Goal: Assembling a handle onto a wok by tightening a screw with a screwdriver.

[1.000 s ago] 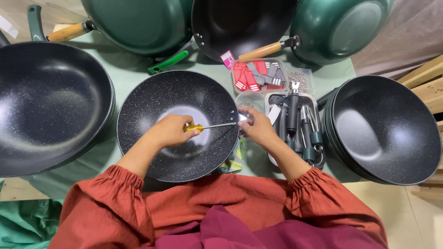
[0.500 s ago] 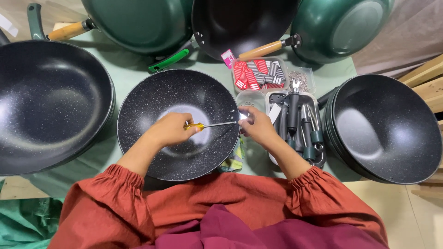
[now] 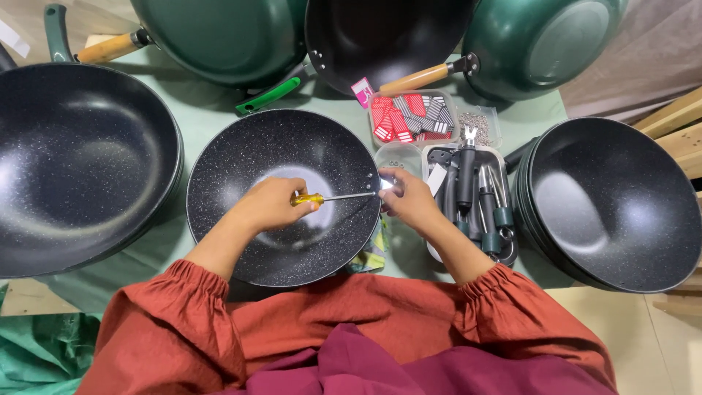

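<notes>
A black speckled wok (image 3: 278,157) without a handle lies in front of me on the green-covered table. My left hand (image 3: 269,206) grips a yellow-handled screwdriver (image 3: 322,197) inside the bowl, its shaft pointing right to the wok's right rim. My right hand (image 3: 407,199) pinches a small shiny metal part against that rim where the screwdriver tip meets it. Both of my sleeves are rust-red.
A large black wok (image 3: 73,161) sits at left, and a stack of black woks (image 3: 614,205) at right. Green woks with wooden handles (image 3: 420,77) stand behind. A tray of dark handles (image 3: 475,197), a box of red and grey tags (image 3: 409,117) and a bag of screws (image 3: 479,124) lie between.
</notes>
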